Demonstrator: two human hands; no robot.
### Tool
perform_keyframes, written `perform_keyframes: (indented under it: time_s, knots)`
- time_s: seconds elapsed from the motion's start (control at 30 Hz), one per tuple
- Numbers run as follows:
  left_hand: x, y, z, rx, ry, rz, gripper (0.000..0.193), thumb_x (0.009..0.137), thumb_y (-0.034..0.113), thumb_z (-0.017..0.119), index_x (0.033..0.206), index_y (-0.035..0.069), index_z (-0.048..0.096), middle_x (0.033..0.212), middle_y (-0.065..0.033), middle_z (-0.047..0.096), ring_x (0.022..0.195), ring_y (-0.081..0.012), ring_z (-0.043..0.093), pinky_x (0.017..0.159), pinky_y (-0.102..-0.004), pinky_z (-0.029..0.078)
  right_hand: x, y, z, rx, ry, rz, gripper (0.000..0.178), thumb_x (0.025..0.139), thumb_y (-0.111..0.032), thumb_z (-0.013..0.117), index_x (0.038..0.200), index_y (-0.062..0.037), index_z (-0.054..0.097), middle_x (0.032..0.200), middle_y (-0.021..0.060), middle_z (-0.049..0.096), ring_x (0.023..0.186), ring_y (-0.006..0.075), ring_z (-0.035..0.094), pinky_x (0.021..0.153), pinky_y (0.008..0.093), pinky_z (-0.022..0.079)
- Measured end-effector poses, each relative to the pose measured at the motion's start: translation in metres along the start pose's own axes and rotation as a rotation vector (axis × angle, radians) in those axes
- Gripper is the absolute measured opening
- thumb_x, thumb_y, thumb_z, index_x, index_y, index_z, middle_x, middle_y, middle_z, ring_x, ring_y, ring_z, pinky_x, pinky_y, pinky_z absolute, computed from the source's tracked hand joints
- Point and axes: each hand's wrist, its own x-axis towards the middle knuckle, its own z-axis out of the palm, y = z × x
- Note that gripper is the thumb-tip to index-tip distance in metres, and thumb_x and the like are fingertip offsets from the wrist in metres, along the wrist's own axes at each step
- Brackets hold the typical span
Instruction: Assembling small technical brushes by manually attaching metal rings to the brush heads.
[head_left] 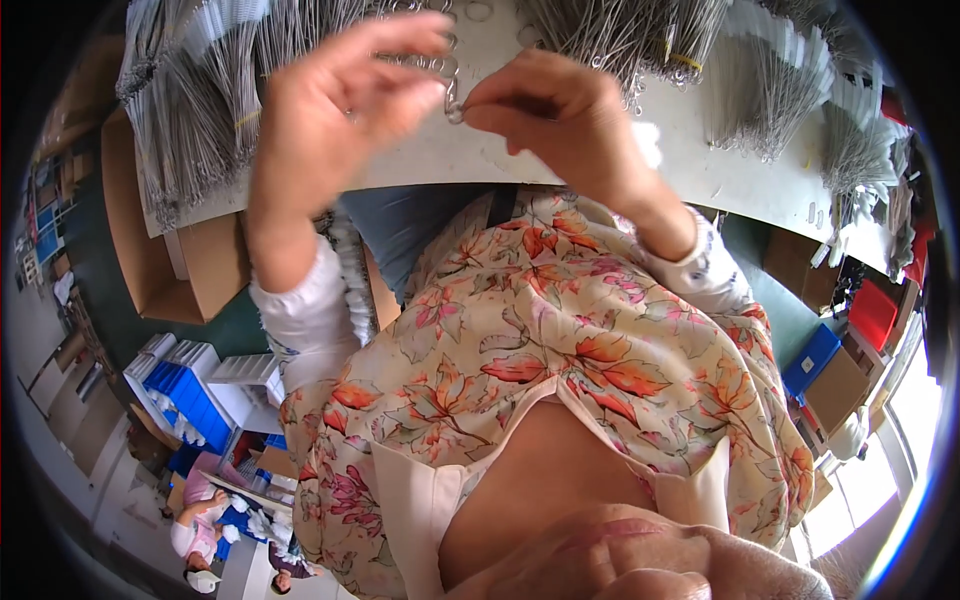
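My right hand pinches a small metal ring between thumb and fingertips, above the table. More shiny wire loops hang or lie just beyond it; I cannot tell how they are joined to it. Close by on the left, my left hand is raised and partly blurred, its thumb and fingers apart with nothing seen between them. Past the hands lie bundles of thin wire pieces with looped ends, one bundle beyond my right hand and another beside my left hand.
Further wire bundles with pale, bristly-looking ends cover the right of the white table. An open cardboard box stands off its left edge. Blue bins and two people are at the lower left; red and blue containers are at right.
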Motion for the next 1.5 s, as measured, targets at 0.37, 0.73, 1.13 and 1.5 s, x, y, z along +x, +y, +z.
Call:
perform_keyframes:
  time_s: [0.37, 0.73, 1.13, 1.5]
  knots:
    - [0.049, -0.086, -0.094, 1.140, 0.373, -0.112, 0.024, 0.081, 0.034, 0.057, 0.084, 0.011, 0.066, 0.081, -0.0085, 0.066, 0.078, -0.0290, 0.063, 0.066, -0.0367, 0.048, 0.052, 0.014, -0.062, -0.887, 0.414, -0.508, 0.008, 0.078, -0.012, 0.067, 0.084, -0.0080, 0.065, 0.079, 0.0064, 0.064, 0.066, 0.0209, 0.062, 0.058, 0.0293, 0.050]
    - [0.041, -0.073, -0.068, 1.248, 0.452, -0.053, 0.013, 0.079, 0.021, 0.055, 0.079, 0.011, 0.063, 0.075, -0.0102, 0.065, 0.072, -0.0316, 0.062, 0.063, -0.0406, 0.049, 0.097, 0.040, -0.118, -0.896, 0.183, 0.129, 0.029, 0.071, -0.027, 0.064, 0.090, -0.0047, 0.067, 0.080, 0.0114, 0.067, 0.074, 0.0223, 0.065, 0.070, 0.0308, 0.049]
    - [0.054, -0.054, -0.112, 0.036, 0.403, 0.099, 0.020, 0.087, 0.014, 0.056, 0.097, -0.004, 0.055, 0.088, -0.0149, 0.064, 0.078, -0.0218, 0.065, 0.070, -0.0327, 0.055, 0.063, -0.020, -0.181, 0.089, 0.669, -0.223, 0.030, 0.091, -0.018, 0.042, 0.096, 0.0089, 0.054, 0.083, 0.0153, 0.060, 0.069, 0.0215, 0.063, 0.063, 0.0340, 0.056]
    - [-0.043, -0.163, -0.355, 0.713, 0.636, -0.284, 0.022, 0.084, 0.024, 0.062, 0.089, 0.003, 0.064, 0.072, 0.0004, 0.058, 0.048, -0.0062, 0.043, 0.040, -0.0228, 0.031, -0.015, 0.049, -0.238, -0.822, 0.838, 0.184, 0.021, 0.075, -0.028, 0.065, 0.088, -0.0108, 0.070, 0.070, 0.0084, 0.066, 0.064, 0.0153, 0.063, 0.063, 0.0268, 0.049]
